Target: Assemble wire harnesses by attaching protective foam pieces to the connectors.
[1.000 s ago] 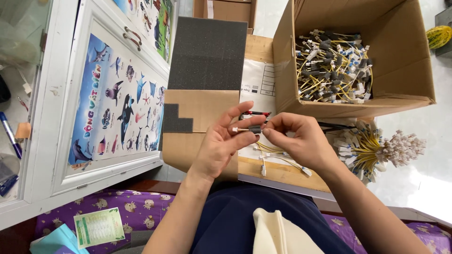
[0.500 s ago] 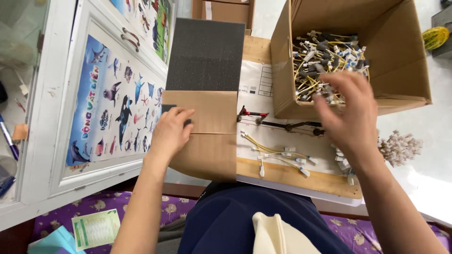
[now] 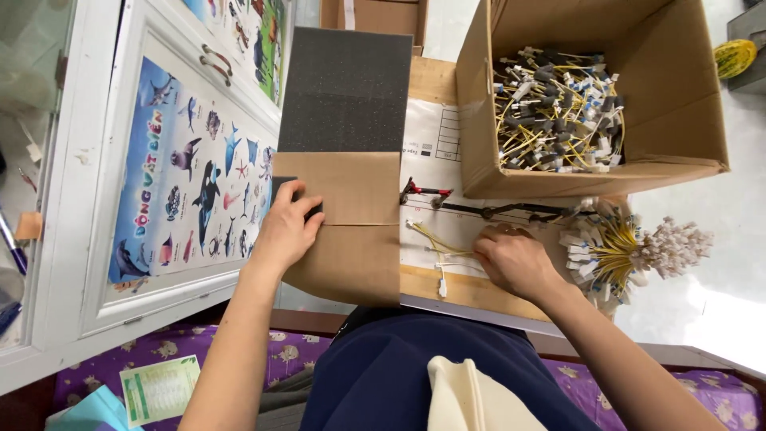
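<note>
**Two hands apart on the bench, one on cardboard, one on cables**

The left hand (image 3: 289,226) lies palm down on a brown cardboard sheet (image 3: 351,231) at the near left of the bench (image 3: 471,292). Its fingers are loosely curled and rest on a small dark piece (image 3: 286,191) at the sheet's left edge; whether they pinch it or only press it cannot be told. Above the cardboard, touching its far edge, stands a dark grey foam block (image 3: 346,88).

The right hand (image 3: 515,260) is well apart from the left, knuckles up, fingers curled down onto the bench beside a printed paper sheet (image 3: 435,144). It covers whatever is under it, so its grip cannot be told. Just left of it lie loose yellow cables (image 3: 435,242) with white plugs, spread over the paper. Beyond the hand a thin black rod with a red end (image 3: 427,191) lies across the paper.

To the right of that hand, a bundle of yellow cables with white ends (image 3: 630,247) fans out over the bench edge. Behind it, an open cardboard box (image 3: 678,96) holds a tangle of similar cables with dark and white plugs.

On the left, a white cabinet door (image 3: 104,160) carries a poster of sea animals (image 3: 191,168). Near the bottom, the person's dark blue clothing (image 3: 415,375) and a purple patterned cloth (image 3: 159,351) show.
</note>
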